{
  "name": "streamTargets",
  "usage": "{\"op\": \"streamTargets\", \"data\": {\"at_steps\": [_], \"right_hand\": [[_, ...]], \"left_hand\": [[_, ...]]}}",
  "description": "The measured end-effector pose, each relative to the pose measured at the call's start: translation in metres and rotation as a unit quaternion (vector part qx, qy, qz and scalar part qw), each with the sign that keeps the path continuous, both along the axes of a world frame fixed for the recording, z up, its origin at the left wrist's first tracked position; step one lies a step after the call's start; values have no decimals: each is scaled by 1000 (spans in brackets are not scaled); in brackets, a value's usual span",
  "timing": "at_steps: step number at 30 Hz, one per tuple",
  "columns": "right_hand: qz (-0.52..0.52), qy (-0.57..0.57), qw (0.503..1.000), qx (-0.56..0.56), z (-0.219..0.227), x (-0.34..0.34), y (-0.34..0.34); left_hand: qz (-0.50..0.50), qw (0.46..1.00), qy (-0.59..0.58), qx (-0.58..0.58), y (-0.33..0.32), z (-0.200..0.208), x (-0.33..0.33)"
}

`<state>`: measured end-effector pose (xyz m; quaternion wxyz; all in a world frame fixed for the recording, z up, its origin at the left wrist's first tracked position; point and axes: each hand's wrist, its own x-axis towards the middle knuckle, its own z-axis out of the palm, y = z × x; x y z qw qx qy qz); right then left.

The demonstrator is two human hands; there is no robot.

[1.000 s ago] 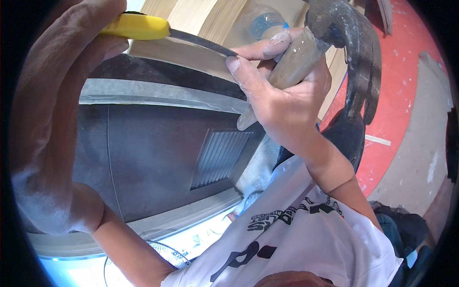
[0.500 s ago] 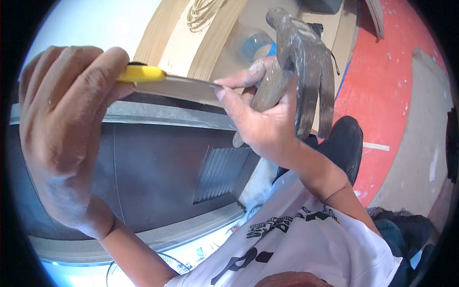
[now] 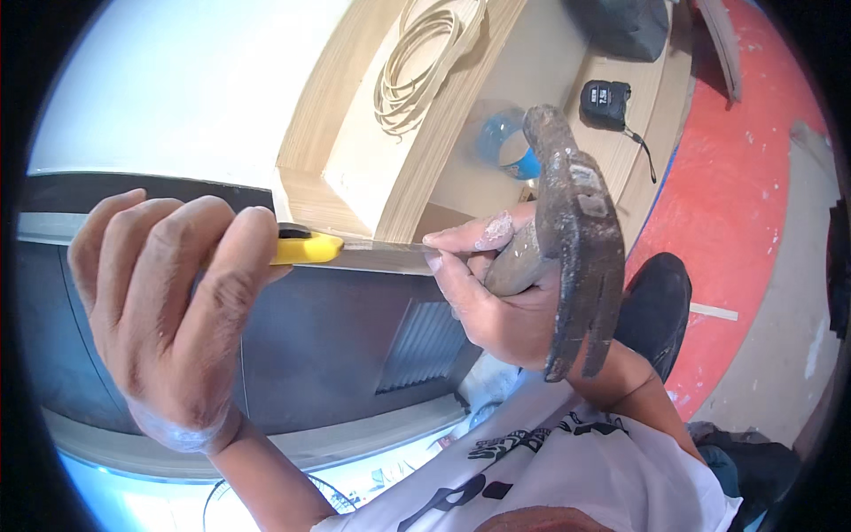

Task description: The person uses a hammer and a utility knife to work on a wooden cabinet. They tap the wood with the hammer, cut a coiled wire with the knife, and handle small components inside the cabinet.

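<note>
My left hand (image 3: 173, 310) is wrapped around a yellow utility knife (image 3: 310, 248) with a black part on top. Its long thin blade (image 3: 386, 247) extends to the right. At the blade's far end, the thumb and forefinger of my right hand (image 3: 496, 310) meet in a pinch. That same hand keeps a claw hammer (image 3: 576, 222) in its palm, handle tucked under the fingers. The worn metal head stands out past the hand, claws pointing down in the picture. Whitish dust or paste marks the right forefinger.
Beyond my hands is a wooden frame with compartments (image 3: 417, 168), holding a coil of thin strips (image 3: 417, 62), a clear blue-labelled plastic cup (image 3: 510, 146), a black tape measure (image 3: 605, 105) and a dark container (image 3: 625, 27). A dark vented panel (image 3: 310, 337) lies nearer. Red flooring (image 3: 736, 195) spreads right.
Both hands, with the knife and hammer, sit lower and farther right in the picture. The view has shifted too, showing more of the wooden frame and the whole tape measure. Both grips stay the same.
</note>
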<state>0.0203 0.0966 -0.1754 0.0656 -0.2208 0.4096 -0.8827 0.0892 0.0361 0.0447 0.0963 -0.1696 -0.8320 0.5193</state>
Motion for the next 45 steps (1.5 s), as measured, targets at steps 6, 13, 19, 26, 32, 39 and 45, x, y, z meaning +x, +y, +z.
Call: {"op": "streamTargets", "data": {"at_steps": [6,13,19,26,32,39,45], "right_hand": [[-62,31,996,-48,-6,2,-10],[-86,17,984,-156,-15,4,-28],[-80,67,992,-73,-15,4,-14],[-125,122,979,-104,-25,-1,-26],[-147,166,974,-51,-26,-3,-16],[-18,-52,996,-71,-36,18,21],[19,-35,998,50,-57,38,41]], "left_hand": [[21,1000,-13,13,4,3,0],[43,998,-31,-24,1,1,1],[65,993,-37,93,-4,5,11],[39,990,-137,-14,-9,26,4],[17,985,-166,-41,-13,34,0],[25,979,-180,93,-19,26,1],[57,970,-227,73,-33,50,-1]]}}
